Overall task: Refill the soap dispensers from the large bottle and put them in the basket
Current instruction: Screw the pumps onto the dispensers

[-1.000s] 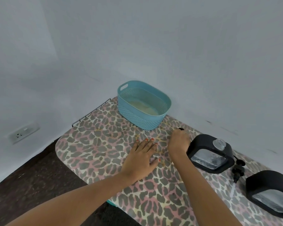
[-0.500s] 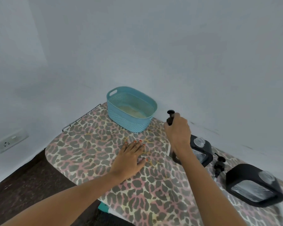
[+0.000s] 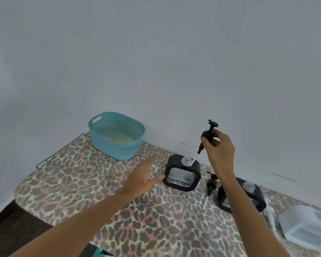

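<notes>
Right hand (image 3: 220, 145) has lifted the pump (image 3: 207, 135); its tube is hidden.

You see a leopard-print cloth cover (image 3: 100, 182) with a thin metal wire rail (image 3: 59, 149) at its left edge, a teal woven-look matt plastic basket (image 3: 117, 145), and two black matt-framed, clear-windowed dispensers (image 3: 183, 173) (image 3: 248, 197).

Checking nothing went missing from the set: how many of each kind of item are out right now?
Square black soap dispensers with clear windows: 2
Black pump heads: 2
Teal woven plastic basket: 1
Large translucent white bottle: 1
Total: 6
</notes>
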{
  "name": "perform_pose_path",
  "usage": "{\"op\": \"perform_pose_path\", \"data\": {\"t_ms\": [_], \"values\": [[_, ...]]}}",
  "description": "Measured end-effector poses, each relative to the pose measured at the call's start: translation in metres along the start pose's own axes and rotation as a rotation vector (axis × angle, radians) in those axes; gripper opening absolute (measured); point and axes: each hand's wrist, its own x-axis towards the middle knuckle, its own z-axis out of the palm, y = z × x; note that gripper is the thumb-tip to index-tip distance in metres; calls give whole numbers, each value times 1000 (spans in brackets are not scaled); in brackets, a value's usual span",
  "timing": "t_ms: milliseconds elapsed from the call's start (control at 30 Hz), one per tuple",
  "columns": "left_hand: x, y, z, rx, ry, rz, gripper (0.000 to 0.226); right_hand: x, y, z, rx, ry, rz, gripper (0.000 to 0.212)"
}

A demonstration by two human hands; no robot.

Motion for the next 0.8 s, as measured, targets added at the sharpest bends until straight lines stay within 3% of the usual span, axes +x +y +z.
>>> {"op": "perform_pose_path", "data": {"t_ms": [133, 267, 567, 800], "values": [[25, 41, 8, -139, 39, 68, 71, 6, 5, -9, 67, 44, -16, 33], [44, 55, 16, -132, -13, 94, 65, 11, 6, -10, 129, 59, -41, 36], [52, 57, 19, -111, 3, 103, 55, -2, 24, 11, 42, -154, -70, 38], [50, 62, 14, -170, 23, 110, 52, -5, 31, 18, 85, -173, -42, 40]]}}
